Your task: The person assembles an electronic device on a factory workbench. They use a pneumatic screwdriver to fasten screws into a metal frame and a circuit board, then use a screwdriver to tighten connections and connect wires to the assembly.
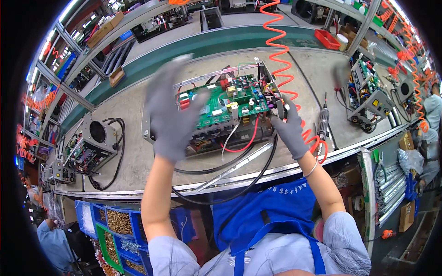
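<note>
A green circuit board [216, 108] crowded with parts sits in an open metal chassis [146, 124] on the bench in front of me. My left hand [172, 112], in a grey glove and smeared by motion, is raised over the board's left side with fingers apart and nothing visible in it. My right hand [291, 132], also gloved, grips the chassis at its right end, thumb toward the board. A red wire [254, 138] and a white wire [226, 143] loop down the near side. A black cable [207, 171] curves along the front.
A metal strip [235, 166] lies at the bench's front edge. An orange coiled hose [277, 46] hangs down near a screwdriver [324, 120]. Other open units stand left [92, 142] and right [368, 92]. Blue bins [101, 214] of screws are below left. Other people [57, 244] are nearby.
</note>
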A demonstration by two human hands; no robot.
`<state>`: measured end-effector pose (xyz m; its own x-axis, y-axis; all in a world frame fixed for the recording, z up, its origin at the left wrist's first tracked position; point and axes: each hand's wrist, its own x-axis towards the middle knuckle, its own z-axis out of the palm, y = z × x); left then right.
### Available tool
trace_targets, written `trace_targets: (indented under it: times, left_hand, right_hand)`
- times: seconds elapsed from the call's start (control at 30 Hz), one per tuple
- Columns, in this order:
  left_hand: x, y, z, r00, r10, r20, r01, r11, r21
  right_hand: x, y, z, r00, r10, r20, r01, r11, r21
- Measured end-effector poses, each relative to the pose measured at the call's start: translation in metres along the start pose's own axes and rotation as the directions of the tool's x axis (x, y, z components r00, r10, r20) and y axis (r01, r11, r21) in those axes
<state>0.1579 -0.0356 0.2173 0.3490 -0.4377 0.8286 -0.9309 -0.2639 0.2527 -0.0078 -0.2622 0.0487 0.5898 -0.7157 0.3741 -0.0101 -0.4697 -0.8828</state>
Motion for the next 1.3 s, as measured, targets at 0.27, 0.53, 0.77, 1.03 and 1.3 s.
trace_targets:
  times: [0.27, 0.53, 0.77, 1.03, 1.3]
  left_hand:
    - [-0.135, -0.097, -0.02, 0.627, -0.763, 0.158, 0.71, 0.476, -0.519]
    - [-0.143, -0.074, 0.006, 0.557, -0.83, -0.029, 0.727, 0.504, -0.466]
    - [-0.147, -0.052, -0.018, 0.612, -0.787, 0.079, 0.724, 0.517, -0.457]
    - [-0.258, 0.003, -0.026, 0.533, -0.845, -0.026, 0.831, 0.53, -0.169]
    - [-0.281, 0.035, 0.019, 0.829, -0.468, 0.307, 0.321, 0.847, 0.424]
  right_hand:
    - [0.036, 0.032, 0.04, 0.987, -0.117, -0.114, 0.113, 0.993, -0.039]
    - [0.061, 0.057, 0.041, 0.998, -0.038, 0.047, 0.024, 0.964, 0.264]
    - [0.039, 0.04, 0.053, 0.975, 0.194, -0.103, -0.168, 0.96, 0.222]
    - [0.041, 0.042, 0.048, 0.996, 0.06, -0.069, -0.046, 0.982, 0.185]
    - [0.041, 0.066, 0.056, 0.999, 0.014, -0.041, -0.005, 0.976, 0.22]
